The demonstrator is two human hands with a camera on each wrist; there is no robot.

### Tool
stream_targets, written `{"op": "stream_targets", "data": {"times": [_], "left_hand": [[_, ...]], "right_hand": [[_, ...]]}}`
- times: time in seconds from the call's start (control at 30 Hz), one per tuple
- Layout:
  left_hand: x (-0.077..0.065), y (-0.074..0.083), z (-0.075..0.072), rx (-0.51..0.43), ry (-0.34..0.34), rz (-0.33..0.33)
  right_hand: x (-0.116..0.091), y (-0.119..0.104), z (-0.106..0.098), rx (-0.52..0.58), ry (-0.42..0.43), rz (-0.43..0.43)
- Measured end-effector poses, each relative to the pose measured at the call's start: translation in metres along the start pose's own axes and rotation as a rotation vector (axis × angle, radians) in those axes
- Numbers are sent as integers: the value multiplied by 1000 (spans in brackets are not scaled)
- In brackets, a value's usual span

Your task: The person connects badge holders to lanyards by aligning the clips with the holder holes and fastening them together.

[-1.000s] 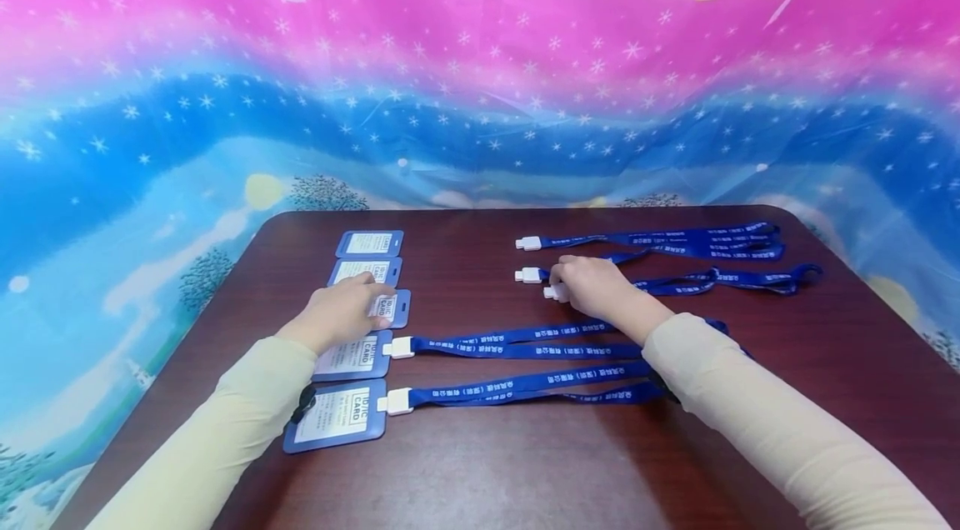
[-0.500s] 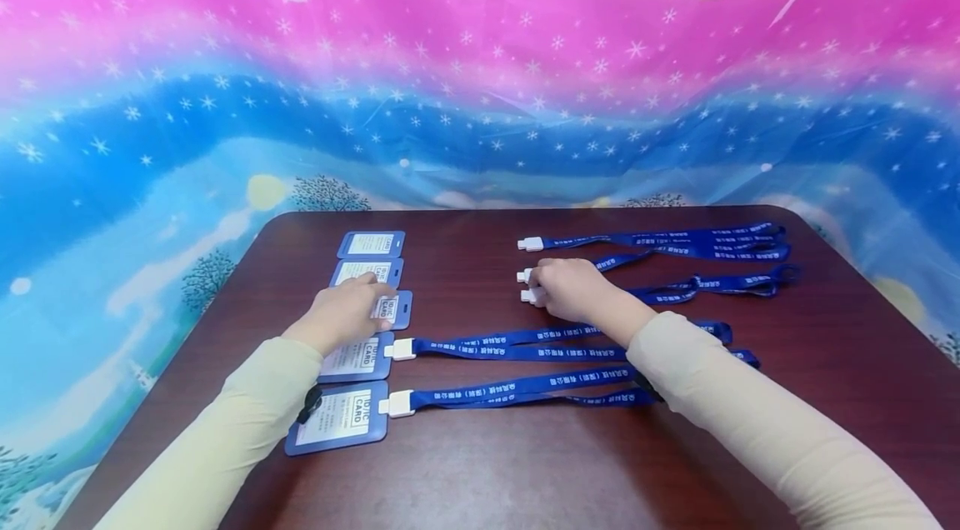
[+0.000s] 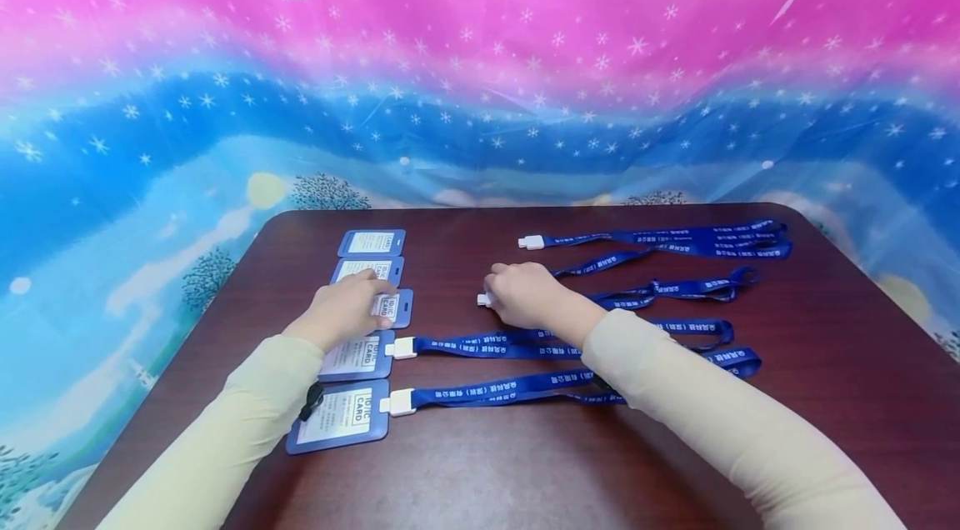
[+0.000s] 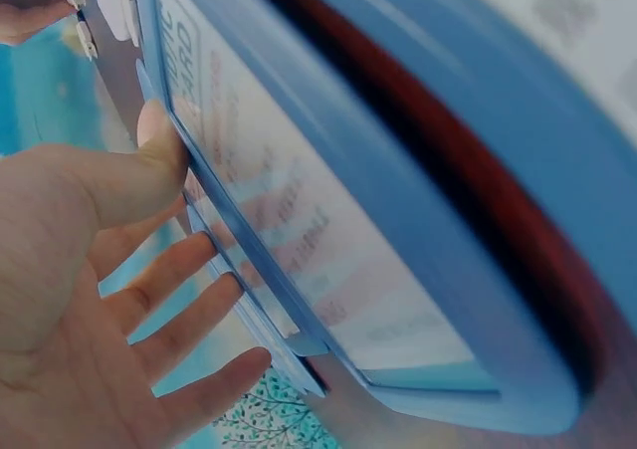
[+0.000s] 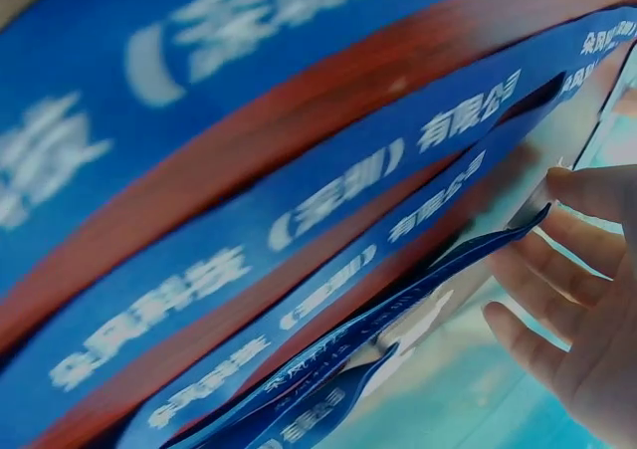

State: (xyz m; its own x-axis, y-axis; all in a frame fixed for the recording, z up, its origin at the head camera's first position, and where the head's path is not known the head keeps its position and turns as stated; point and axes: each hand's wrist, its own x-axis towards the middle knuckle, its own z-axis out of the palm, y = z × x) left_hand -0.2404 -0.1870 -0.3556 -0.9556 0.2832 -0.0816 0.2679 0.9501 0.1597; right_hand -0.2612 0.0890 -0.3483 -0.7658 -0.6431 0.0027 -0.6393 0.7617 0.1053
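In the head view my left hand [image 3: 348, 309] lies over the third card holder [image 3: 402, 315] of a left-hand column, thumb and index finger at its opposite edges. The left wrist view shows the thumb [image 4: 164, 160] against a holder's edge, the other fingers spread. My right hand [image 3: 528, 297] pinches a blue lanyard [image 3: 637, 295] near its white clip [image 3: 484, 299], which points left toward that holder across a gap. In the right wrist view its strap [image 5: 468, 255] trails from the thumb and index finger. Another lanyard [image 3: 600, 265] runs behind the right hand, its clip hidden.
Two card holders nearest me, one a blue-framed holder [image 3: 341, 417], have lanyards [image 3: 517, 388] joined by white clips [image 3: 401, 402]. Two more holders, including the farthest holder [image 3: 371, 242], lie at the back left. Another lanyard [image 3: 652, 238] lies at the back right of the brown table [image 3: 480, 472].
My right hand has moved left across the table, drawing the lanyard and its white clip toward the holders. My left hand has stayed in place.
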Motion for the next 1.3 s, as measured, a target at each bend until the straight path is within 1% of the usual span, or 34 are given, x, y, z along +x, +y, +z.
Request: {"op": "stream_targets", "data": {"times": [0.2,0.47,0.63,0.73,0.97,1.17,1.3], "left_hand": [[1,-2,1,-23,-11,-8],[1,-2,2,-22,-9,-1],[2,-5,3,-30,-17,-11],[2,-4,3,-31,-18,-13],[1,-2,2,-21,-6,-17],[0,-3,2,-54,-10,-14],[0,-3,2,-77,-9,-11]], "right_hand": [[11,-15,0,-24,3,-34],[26,-36,-1,-84,5,-48],[36,-49,-3,-103,-12,-59],[42,-56,-5,-96,-18,-59],[54,-66,-6,-51,11,-63],[59,-72,-4,-17,-18,-56],[62,-72,-1,-5,-4,-52]]}}
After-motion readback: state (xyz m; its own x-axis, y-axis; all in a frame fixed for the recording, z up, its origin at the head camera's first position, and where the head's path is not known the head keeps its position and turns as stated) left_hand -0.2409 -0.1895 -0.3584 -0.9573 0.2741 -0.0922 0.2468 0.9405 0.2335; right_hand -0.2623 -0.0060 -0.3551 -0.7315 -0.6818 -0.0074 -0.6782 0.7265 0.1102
